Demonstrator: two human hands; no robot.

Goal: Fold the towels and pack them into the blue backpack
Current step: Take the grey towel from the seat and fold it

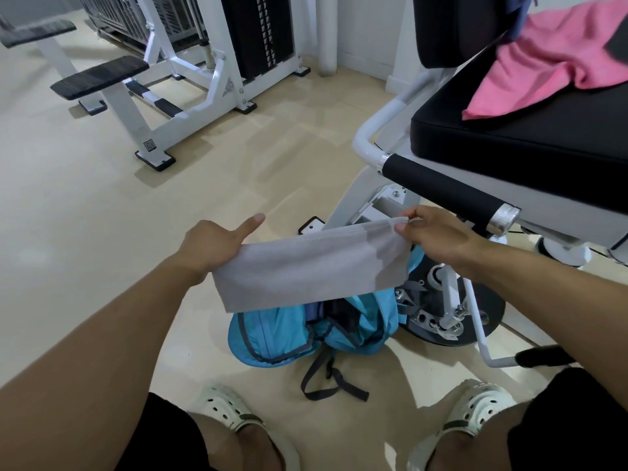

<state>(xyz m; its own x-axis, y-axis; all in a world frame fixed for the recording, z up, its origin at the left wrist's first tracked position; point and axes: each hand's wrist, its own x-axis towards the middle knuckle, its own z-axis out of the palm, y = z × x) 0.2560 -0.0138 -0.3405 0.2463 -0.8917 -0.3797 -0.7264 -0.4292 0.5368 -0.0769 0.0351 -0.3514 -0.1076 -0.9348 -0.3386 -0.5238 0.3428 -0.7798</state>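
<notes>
Two towels can be seen, one grey and one pink. One blue backpack (pixel 326 329) is seen, and two hands, and two white shoes near the bottom edge.

The grey towel (pixel 309 266) is folded into a flat, wide strip. A stitched hem runs along its top edge. It is held up in the air, just above the backpack, between the two hands. Its left end is gripped by the left hand (pixel 210 244), with the fingers curled under the cloth and the thumb stuck out straight. Its right top corner is pinched by the right hand (pixel 438 237) between the thumb and the fingertips.

The backpack is laid on the pale floor (pixel 102 205), near the feet. Its top is unzipped and dark inside. Grey straps are spread out on the floor in front of it.

The pink towel (pixel 557 59) is left crumpled, far to the right, on the black seat (pixel 530 137) of a white gym machine. More white gym machines (pixel 190 73) are seen far to the left.
</notes>
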